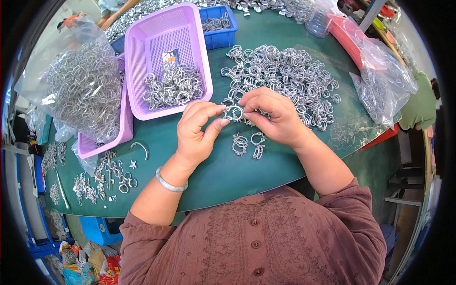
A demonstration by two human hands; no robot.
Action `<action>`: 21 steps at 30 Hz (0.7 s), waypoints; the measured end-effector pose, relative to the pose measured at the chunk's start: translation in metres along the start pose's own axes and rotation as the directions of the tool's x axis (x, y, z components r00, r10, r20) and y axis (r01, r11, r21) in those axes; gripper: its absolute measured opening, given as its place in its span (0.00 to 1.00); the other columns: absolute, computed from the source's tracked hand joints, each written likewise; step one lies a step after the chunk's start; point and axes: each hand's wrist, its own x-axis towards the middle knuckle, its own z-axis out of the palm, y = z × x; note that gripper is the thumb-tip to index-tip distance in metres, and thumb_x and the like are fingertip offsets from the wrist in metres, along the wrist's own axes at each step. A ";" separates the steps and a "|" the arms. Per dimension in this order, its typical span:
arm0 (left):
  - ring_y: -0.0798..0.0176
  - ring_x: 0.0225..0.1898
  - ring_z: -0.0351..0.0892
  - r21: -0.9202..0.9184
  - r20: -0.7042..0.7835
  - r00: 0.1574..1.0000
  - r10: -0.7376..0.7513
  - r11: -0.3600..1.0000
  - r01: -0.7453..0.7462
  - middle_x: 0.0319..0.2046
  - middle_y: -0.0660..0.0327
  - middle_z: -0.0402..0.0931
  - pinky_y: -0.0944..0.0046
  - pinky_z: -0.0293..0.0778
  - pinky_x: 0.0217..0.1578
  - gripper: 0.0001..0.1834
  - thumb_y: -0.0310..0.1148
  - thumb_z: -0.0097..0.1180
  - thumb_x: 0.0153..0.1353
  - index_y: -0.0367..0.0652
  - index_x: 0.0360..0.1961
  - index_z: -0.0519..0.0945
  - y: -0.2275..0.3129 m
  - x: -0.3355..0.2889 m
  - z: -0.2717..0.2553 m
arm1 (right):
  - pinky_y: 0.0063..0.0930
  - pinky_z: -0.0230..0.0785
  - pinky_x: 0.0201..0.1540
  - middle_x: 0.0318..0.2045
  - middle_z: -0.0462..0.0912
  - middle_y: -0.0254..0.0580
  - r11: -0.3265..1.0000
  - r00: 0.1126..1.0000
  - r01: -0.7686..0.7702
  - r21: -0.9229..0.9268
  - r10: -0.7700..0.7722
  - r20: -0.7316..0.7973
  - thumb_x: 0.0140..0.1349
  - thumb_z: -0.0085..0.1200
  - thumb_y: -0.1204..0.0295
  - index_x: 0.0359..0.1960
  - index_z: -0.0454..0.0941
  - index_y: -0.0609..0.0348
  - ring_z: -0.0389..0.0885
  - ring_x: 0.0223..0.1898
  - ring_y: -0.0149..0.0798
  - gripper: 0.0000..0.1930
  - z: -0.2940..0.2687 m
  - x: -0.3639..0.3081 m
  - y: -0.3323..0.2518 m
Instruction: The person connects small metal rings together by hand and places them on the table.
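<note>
Clip: your left hand point(197, 130) and right hand point(273, 118) pinch one shiny wire hose clip point(233, 113) together.
Basket: lilac mesh plastic basket point(152, 35), a small dark label point(170, 57) inside.

Round dark green table point(237, 171), blue plastic crates point(97, 230) on the floor beneath its left edge, metal shelving point(403, 190) at right, possibly a stool, even daylight-like light.

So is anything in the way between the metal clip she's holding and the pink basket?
Nothing visible. Both hands, left hand and right hand, pinch the metal clip above bare green table, which runs clear to the pink basket.
</note>
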 end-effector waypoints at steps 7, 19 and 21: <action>0.60 0.36 0.73 -0.009 0.036 0.999 0.002 1.000 -0.002 0.32 0.57 0.76 0.64 0.68 0.41 0.13 0.20 0.61 0.46 0.36 0.36 0.78 0.001 -0.001 -0.002 | 0.30 0.70 0.35 0.31 0.78 0.40 1.000 1.000 -0.006 -0.013 0.006 -0.009 0.45 0.59 0.81 0.27 0.74 0.60 0.77 0.35 0.42 0.08 0.000 0.000 0.000; 0.65 0.36 0.73 -0.019 0.071 0.997 -0.025 0.999 0.026 0.36 0.57 0.75 0.70 0.69 0.37 0.15 0.19 0.60 0.48 0.35 0.40 0.77 -0.001 -0.002 -0.001 | 0.30 0.71 0.35 0.31 0.78 0.41 1.000 1.000 -0.007 -0.009 0.007 -0.012 0.46 0.59 0.81 0.27 0.74 0.60 0.77 0.34 0.42 0.07 0.001 -0.001 0.001; 0.65 0.35 0.72 -0.040 0.071 0.997 -0.042 0.998 0.045 0.36 0.57 0.75 0.70 0.69 0.38 0.15 0.19 0.60 0.48 0.35 0.40 0.77 -0.002 -0.003 -0.001 | 0.30 0.71 0.35 0.30 0.78 0.41 1.000 1.000 0.002 -0.002 -0.002 -0.003 0.46 0.58 0.81 0.27 0.74 0.61 0.77 0.34 0.42 0.07 0.001 0.000 0.000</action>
